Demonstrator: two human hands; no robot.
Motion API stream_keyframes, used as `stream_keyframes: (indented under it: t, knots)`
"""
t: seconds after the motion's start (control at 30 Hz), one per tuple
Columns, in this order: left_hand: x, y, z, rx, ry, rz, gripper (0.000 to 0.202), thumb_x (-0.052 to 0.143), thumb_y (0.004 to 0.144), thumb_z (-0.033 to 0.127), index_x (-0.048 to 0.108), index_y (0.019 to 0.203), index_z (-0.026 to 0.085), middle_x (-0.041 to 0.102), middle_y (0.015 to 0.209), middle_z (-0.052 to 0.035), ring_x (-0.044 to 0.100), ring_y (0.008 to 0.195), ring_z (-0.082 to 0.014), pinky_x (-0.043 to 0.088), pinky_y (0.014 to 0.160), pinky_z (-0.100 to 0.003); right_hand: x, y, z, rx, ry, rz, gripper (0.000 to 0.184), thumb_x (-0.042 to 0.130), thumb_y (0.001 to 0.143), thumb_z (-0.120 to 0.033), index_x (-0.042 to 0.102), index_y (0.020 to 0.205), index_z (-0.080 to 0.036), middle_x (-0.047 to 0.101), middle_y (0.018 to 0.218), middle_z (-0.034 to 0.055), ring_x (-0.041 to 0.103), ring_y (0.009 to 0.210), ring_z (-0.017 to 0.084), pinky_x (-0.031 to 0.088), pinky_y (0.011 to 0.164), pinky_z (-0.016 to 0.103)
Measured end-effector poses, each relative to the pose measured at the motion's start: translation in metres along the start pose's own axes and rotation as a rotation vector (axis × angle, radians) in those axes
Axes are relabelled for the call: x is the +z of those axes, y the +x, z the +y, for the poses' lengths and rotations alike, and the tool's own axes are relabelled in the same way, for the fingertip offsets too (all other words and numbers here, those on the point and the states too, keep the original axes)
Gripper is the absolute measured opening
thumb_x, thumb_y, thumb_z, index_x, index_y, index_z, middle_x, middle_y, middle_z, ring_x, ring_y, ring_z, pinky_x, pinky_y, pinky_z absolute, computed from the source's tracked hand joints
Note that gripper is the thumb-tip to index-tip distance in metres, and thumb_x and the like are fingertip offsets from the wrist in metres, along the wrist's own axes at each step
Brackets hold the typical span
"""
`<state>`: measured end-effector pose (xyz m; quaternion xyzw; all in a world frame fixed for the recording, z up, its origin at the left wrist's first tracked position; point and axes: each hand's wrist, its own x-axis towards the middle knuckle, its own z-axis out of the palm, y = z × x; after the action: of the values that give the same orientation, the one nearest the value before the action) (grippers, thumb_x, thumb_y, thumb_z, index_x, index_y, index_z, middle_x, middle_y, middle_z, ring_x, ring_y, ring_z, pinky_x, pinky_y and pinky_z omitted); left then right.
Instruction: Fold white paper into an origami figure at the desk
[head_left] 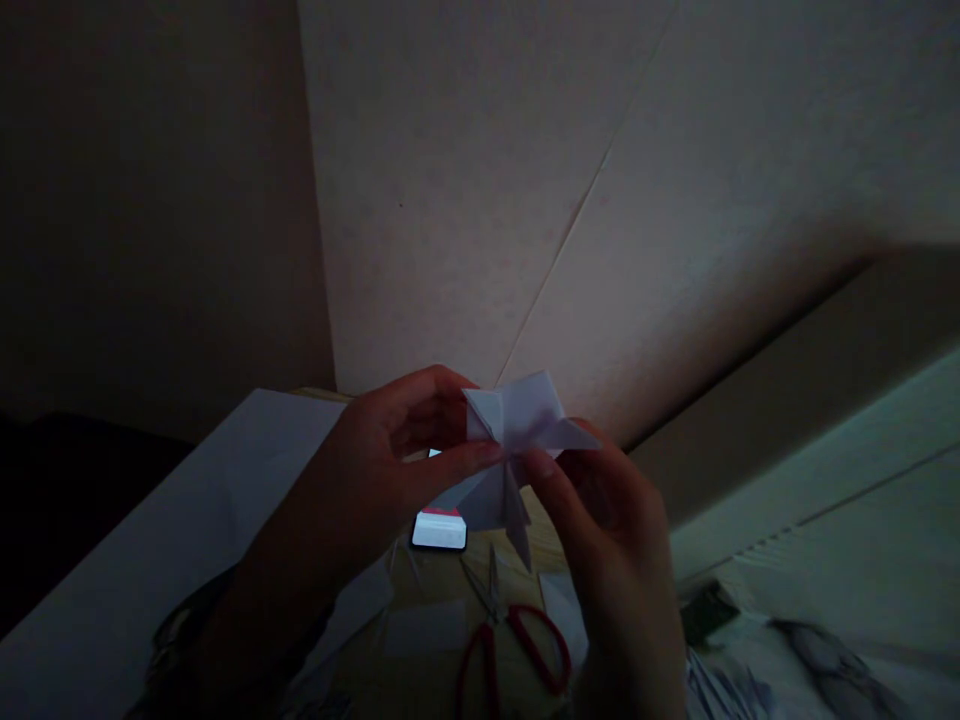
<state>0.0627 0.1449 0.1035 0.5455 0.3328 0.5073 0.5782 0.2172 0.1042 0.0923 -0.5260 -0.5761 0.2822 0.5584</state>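
Observation:
A folded white paper piece with several pointed flaps is held up between my two hands, above the table. My left hand pinches its left side, the thumb pressed near the centre and the fingers behind. From the right, my right hand grips it with the thumb close to the middle, below a flap that sticks out to the right. Other flaps hang down under the thumbs. The fingers behind the paper are partly hidden.
Below lie open scissors with red handles and a lit phone, partly covered by the paper. Small paper pieces are on the wooden table. A large white sheet stretches left. A pale wall rises behind.

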Motion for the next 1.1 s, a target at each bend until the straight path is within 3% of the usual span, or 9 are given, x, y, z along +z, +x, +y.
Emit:
stream_keyframes:
  t: [0.13,0.3,0.4,0.7,0.9,1.0,1.1]
  knots:
    - [0.001,-0.001,0.002,0.010,0.047,-0.016,0.018,0.080,0.067,0.015,0.067,0.076,0.023,0.072,0.066,0.0062,0.072,0.068,-0.0146,0.054,0.060,-0.018,0.001,0.000,-0.001,-0.002,0.041,-0.018,0.009,0.070,0.082,-0.032,0.067,0.075,-0.025,0.063,0.068,-0.0056,0.060,0.067,0.014,0.045,0.063,0.027]
    - [0.004,-0.002,0.003,0.046,0.086,-0.021,0.018,0.081,0.067,0.018,0.070,0.080,0.023,0.074,0.078,0.0041,0.072,0.070,-0.0150,0.055,0.059,-0.019,-0.001,0.001,-0.002,-0.011,-0.010,0.023,0.011,0.071,0.081,-0.031,0.068,0.072,-0.025,0.063,0.066,-0.0048,0.061,0.069,0.015,0.045,0.064,0.028]
    - [0.006,-0.003,0.003,0.045,0.030,-0.018,0.016,0.082,0.066,0.015,0.068,0.073,0.022,0.073,0.070,0.0051,0.070,0.065,-0.0132,0.052,0.054,-0.016,-0.001,0.001,-0.002,-0.016,-0.007,0.014,0.010,0.071,0.080,-0.029,0.069,0.072,-0.025,0.064,0.066,-0.0048,0.060,0.068,0.015,0.045,0.064,0.028]
    - [0.014,-0.009,0.008,0.050,-0.028,0.197,0.020,0.079,0.064,0.007,0.063,0.057,0.018,0.068,0.057,0.0091,0.063,0.056,-0.0062,0.048,0.053,-0.011,-0.003,-0.001,-0.003,0.004,0.003,-0.045,0.008,0.073,0.077,-0.031,0.070,0.074,-0.025,0.068,0.072,-0.0033,0.061,0.070,0.016,0.047,0.064,0.029]
    - [0.016,-0.005,0.003,0.075,-0.063,0.163,0.019,0.080,0.058,0.004,0.067,0.057,0.019,0.069,0.056,0.0083,0.064,0.054,-0.0081,0.049,0.050,-0.012,-0.004,-0.001,-0.005,-0.021,-0.045,-0.036,0.009,0.072,0.078,-0.031,0.070,0.072,-0.024,0.068,0.070,-0.0031,0.061,0.070,0.016,0.047,0.065,0.029]
    - [0.018,-0.006,0.003,0.061,-0.091,0.200,0.014,0.078,0.062,0.009,0.072,0.064,0.021,0.071,0.057,0.0077,0.063,0.053,-0.0081,0.047,0.048,-0.011,-0.004,-0.001,-0.006,-0.036,-0.082,-0.025,0.009,0.071,0.078,-0.030,0.070,0.072,-0.023,0.069,0.070,-0.0028,0.060,0.067,0.015,0.046,0.063,0.029]
    - [0.021,-0.009,0.007,0.144,-0.048,0.215,0.017,0.078,0.064,0.008,0.074,0.068,0.024,0.073,0.061,0.0095,0.064,0.056,-0.0060,0.046,0.049,-0.008,-0.003,-0.001,-0.006,-0.035,-0.105,-0.013,0.009,0.070,0.078,-0.031,0.070,0.074,-0.023,0.070,0.072,-0.0021,0.061,0.065,0.015,0.047,0.061,0.028]
